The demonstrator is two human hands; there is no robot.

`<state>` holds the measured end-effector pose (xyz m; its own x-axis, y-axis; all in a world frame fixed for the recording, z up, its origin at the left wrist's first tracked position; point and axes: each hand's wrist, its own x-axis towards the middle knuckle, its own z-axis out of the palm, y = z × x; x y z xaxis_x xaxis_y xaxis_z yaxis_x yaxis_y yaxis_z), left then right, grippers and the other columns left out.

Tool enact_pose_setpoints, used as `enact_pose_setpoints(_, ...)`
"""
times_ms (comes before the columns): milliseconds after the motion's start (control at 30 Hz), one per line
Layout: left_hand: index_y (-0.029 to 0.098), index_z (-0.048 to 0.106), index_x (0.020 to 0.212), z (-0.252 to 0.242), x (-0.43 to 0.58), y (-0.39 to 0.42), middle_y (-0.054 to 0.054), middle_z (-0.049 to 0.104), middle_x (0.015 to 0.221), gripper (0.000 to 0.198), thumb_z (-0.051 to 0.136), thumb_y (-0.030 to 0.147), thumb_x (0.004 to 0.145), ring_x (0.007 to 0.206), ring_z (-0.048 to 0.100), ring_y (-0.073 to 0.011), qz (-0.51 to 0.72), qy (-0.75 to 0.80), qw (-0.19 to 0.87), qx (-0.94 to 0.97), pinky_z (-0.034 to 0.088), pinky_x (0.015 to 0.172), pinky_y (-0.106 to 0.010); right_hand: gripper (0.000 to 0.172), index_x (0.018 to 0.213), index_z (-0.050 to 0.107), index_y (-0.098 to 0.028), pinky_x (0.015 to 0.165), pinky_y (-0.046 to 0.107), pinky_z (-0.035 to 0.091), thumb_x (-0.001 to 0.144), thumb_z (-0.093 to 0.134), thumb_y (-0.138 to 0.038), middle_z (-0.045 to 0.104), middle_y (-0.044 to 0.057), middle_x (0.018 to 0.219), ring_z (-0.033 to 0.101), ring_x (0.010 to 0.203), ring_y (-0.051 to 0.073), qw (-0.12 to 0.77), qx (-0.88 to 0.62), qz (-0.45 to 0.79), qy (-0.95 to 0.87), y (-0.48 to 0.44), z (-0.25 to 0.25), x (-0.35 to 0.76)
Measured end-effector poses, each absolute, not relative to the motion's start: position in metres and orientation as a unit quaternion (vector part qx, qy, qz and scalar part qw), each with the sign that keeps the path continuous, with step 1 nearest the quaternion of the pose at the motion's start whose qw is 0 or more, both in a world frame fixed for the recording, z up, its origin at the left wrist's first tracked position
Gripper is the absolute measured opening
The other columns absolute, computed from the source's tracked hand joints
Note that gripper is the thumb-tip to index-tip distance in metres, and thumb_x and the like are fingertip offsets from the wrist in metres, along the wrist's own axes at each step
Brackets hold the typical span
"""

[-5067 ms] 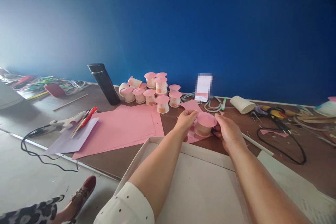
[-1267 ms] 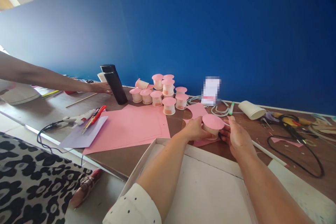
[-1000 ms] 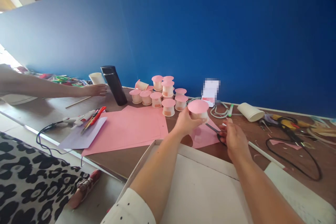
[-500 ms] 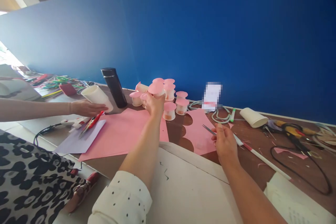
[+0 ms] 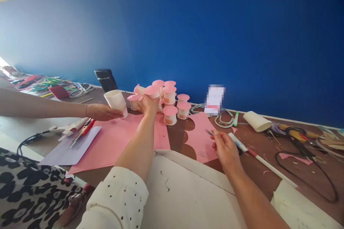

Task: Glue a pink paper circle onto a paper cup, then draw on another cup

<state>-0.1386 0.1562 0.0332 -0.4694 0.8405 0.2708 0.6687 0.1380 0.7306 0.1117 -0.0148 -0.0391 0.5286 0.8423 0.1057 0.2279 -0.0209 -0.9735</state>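
My left hand (image 5: 147,104) is stretched forward and closed on a small white cup with a pink paper lid (image 5: 152,91), held at the cluster of several similar pink-lidded cups (image 5: 172,103) near the blue wall. My right hand (image 5: 225,147) rests lower on the brown table, closed on a pair of scissors (image 5: 209,133) whose tips point left over a cut pink sheet (image 5: 200,136). Another person's hand (image 5: 101,111) at the left holds a stack of white paper cups (image 5: 116,102).
A large pink sheet (image 5: 113,141), a lilac sheet (image 5: 67,148), a glue gun (image 5: 66,128) and red-handled cutters lie at the left. A black flask (image 5: 106,78) stands behind. A white tray (image 5: 193,193) sits in front of me. A lying paper cup (image 5: 257,121), cables and tools fill the right.
My left hand carried the pink-lidded cup from in front of me out to the cluster. My right hand stayed with the scissors. The other person's hand picked up the white cups and brought them closer.
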Motion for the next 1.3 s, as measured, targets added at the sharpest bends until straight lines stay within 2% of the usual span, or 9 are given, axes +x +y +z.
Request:
enact_pose_setpoints(300, 0.017, 0.048, 0.120, 0.029, -0.134, 0.160, -0.013, 0.059, 0.119, 0.060, 0.068, 0.047, 0.073, 0.121, 0.043, -0.0338, 0.418, 0.749, 0.067, 0.510, 0.032, 0.096, -0.049, 0.056, 0.094, 0.065, -0.018, 0.047, 0.024, 0.038, 0.070, 0.056, -0.069, 0.069, 0.006, 0.083, 0.054, 0.055, 0.011, 0.562, -0.665, 0.283, -0.402, -0.014, -0.042, 0.114)
enact_pose_setpoints(467, 0.020, 0.047, 0.120, 0.026, -0.136, 0.160, -0.011, 0.059, 0.119, 0.060, 0.070, 0.048, 0.071, 0.121, 0.042, -0.0337, 0.420, 0.750, 0.082, 0.504, 0.031, 0.096, -0.051, 0.055, 0.093, 0.064, -0.018, 0.046, 0.024, 0.038, 0.070, 0.056, -0.068, 0.068, 0.005, 0.081, 0.054, 0.055, 0.012, 0.553, -0.674, 0.286, -0.398, -0.014, -0.041, 0.114)
enact_pose_setpoints(633, 0.015, 0.047, 0.121, 0.026, -0.137, 0.159, -0.015, 0.054, 0.125, 0.065, 0.072, 0.046, 0.069, 0.123, 0.040, -0.0360, 0.426, 0.742, 0.084, 0.511, 0.030, 0.097, -0.050, 0.056, 0.095, 0.065, -0.018, 0.046, 0.024, 0.037, 0.071, 0.056, -0.068, 0.068, 0.005, 0.081, 0.053, 0.054, 0.011, 0.549, -0.670, 0.289, -0.408, -0.016, -0.038, 0.114)
enact_pose_setpoints(800, 0.017, 0.049, 0.121, 0.027, -0.135, 0.158, -0.016, 0.054, 0.127, 0.057, 0.070, 0.038, 0.072, 0.125, 0.039, -0.0363, 0.426, 0.742, 0.084, 0.511, 0.032, 0.098, -0.053, 0.056, 0.093, 0.065, -0.017, 0.046, 0.024, 0.037, 0.071, 0.056, -0.068, 0.067, 0.005, 0.081, 0.052, 0.053, 0.010, 0.552, -0.667, 0.288, -0.409, -0.016, -0.037, 0.114)
enact_pose_setpoints(1000, 0.017, 0.050, 0.122, 0.028, -0.135, 0.156, -0.017, 0.055, 0.126, 0.053, 0.068, 0.034, 0.075, 0.125, 0.042, -0.0333, 0.443, 0.722, 0.095, 0.523, 0.032, 0.103, -0.047, 0.058, 0.093, 0.065, -0.016, 0.048, 0.025, 0.038, 0.071, 0.055, -0.068, 0.068, 0.005, 0.079, 0.052, 0.053, 0.010, 0.540, -0.671, 0.286, -0.421, -0.016, -0.038, 0.115)
enact_pose_setpoints(1200, 0.014, 0.039, 0.134, 0.028, -0.133, 0.152, -0.019, 0.049, 0.135, 0.063, 0.063, 0.025, 0.076, 0.130, 0.039, -0.0330, 0.438, 0.741, 0.056, 0.506, 0.031, 0.105, -0.048, 0.056, 0.095, 0.064, -0.016, 0.051, 0.025, 0.039, 0.075, 0.052, -0.067, 0.067, 0.005, 0.077, 0.052, 0.054, 0.012, 0.511, -0.697, 0.268, -0.426, -0.016, -0.037, 0.116)
enact_pose_setpoints(1300, 0.018, 0.036, 0.137, 0.028, -0.132, 0.147, -0.017, 0.045, 0.138, 0.065, 0.058, 0.020, 0.075, 0.130, 0.039, -0.0313, 0.459, 0.752, 0.039, 0.471, 0.032, 0.104, -0.049, 0.054, 0.094, 0.063, -0.017, 0.053, 0.026, 0.041, 0.076, 0.051, -0.066, 0.068, 0.006, 0.081, 0.053, 0.055, 0.012, 0.500, -0.701, 0.250, -0.443, -0.016, -0.036, 0.115)
